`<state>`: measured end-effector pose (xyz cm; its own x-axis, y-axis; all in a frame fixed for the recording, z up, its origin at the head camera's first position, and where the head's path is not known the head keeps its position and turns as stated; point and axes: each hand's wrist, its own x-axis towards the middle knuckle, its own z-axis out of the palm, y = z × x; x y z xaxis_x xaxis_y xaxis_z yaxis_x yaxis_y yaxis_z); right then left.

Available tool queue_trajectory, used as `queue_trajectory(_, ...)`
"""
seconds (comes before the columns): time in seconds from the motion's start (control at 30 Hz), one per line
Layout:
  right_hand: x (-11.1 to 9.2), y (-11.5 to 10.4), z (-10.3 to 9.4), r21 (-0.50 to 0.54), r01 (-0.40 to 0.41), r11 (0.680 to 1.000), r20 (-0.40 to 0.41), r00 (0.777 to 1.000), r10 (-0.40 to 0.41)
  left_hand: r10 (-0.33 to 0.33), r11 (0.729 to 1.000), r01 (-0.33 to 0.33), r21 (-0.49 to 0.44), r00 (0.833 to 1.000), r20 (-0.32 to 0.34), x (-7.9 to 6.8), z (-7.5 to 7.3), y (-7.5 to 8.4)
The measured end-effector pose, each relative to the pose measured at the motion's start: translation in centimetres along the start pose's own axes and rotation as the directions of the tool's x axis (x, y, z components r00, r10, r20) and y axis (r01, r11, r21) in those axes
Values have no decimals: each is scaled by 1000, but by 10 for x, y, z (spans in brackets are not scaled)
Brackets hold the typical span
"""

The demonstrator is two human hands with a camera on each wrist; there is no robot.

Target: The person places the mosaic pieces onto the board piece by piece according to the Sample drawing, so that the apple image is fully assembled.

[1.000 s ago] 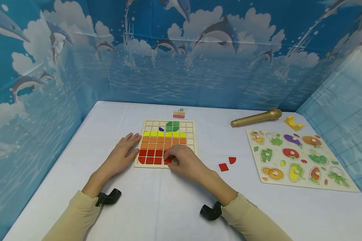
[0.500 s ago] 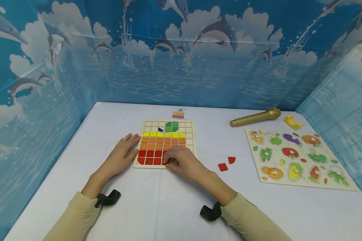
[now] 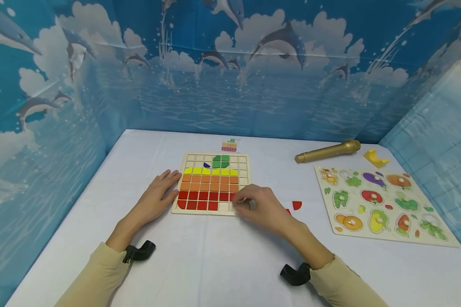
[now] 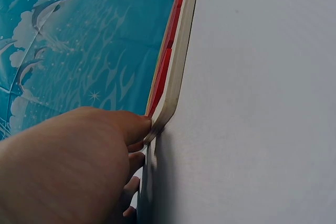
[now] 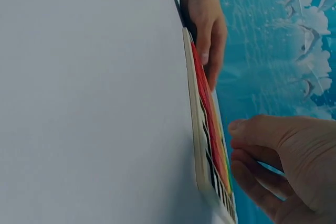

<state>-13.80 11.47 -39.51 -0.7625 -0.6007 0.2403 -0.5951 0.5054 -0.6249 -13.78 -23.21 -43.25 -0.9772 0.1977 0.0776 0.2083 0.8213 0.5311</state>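
A wooden grid board (image 3: pixel 243 164) on the white table carries red, orange, yellow and green tiles, plus a small dark blue piece (image 3: pixel 206 165). My left hand (image 3: pixel 156 197) rests against its left edge with fingers fairly straight; in the left wrist view its thumb (image 4: pixel 137 124) touches the rim by a corner. Over the board's lower right side hovers my right hand (image 3: pixel 263 209), fingers loosely bent, with no tile seen between them. Two red pieces lie right of that hand: a rounded one (image 3: pixel 297 205) and another (image 3: pixel 288 211) mostly hidden by the wrist.
A small picture card (image 3: pixel 230 145) lies behind the board. To the right are a vegetable knob puzzle (image 3: pixel 380 207), a gold microphone-shaped object (image 3: pixel 328 151) and a yellow curved piece (image 3: pixel 375 158). A dolphin-print curtain (image 3: pixel 230 85) encloses the table's back and sides.
My right hand has left a red tile in the bottom row and moved right, uncovering that tile and partly covering the loose red pieces. The left hand stays at the board's edge.
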Motion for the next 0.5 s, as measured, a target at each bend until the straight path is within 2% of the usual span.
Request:
queue_trajectory(0.13,-15,11,-15,-22,-33,999,-17,999,32,-5,1000,5,1,1000,6,0,0,1)
queue_trajectory(0.5,-57,46,-57,-114,-49,992,-69,997,42,10,1000,-10,1,1000,-1,1,1,-2)
